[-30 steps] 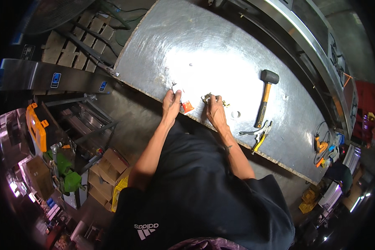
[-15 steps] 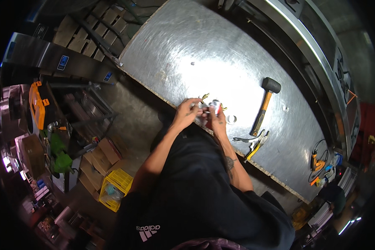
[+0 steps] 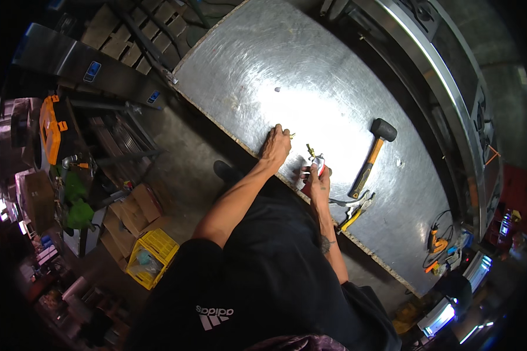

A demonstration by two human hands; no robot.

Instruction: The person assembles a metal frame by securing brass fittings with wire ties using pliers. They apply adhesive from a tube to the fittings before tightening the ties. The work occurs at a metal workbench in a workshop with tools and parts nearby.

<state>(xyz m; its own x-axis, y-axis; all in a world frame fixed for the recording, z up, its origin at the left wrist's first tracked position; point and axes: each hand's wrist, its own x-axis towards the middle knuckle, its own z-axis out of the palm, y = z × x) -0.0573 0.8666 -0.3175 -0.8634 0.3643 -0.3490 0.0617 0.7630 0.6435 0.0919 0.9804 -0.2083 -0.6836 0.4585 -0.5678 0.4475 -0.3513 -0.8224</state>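
My left hand (image 3: 277,146) is closed low over the metal tabletop (image 3: 228,76), near its front edge. A small brass-coloured fitting (image 3: 292,136) pokes out at its fingertips, mostly hidden by them. Just to the right, my right hand (image 3: 318,182) has its fingers curled round a small white and red object (image 3: 319,165), whose kind I cannot make out. Right beyond that object is another small brass-coloured fitting (image 3: 310,150); whether it touches the hand is unclear. A gap separates the two hands.
A black-headed mallet (image 3: 372,157) lies right of my hands. Pliers (image 3: 354,210) with yellow on the handle rest by the front edge. An orange corded tool (image 3: 438,241) lies at the table's right end. A small dark piece (image 3: 277,89) sits farther back.
My left hand has drawn away from my right hand and closed at the left brass fitting. My right hand has shifted slightly right and nearer. The white ring beside it no longer shows.
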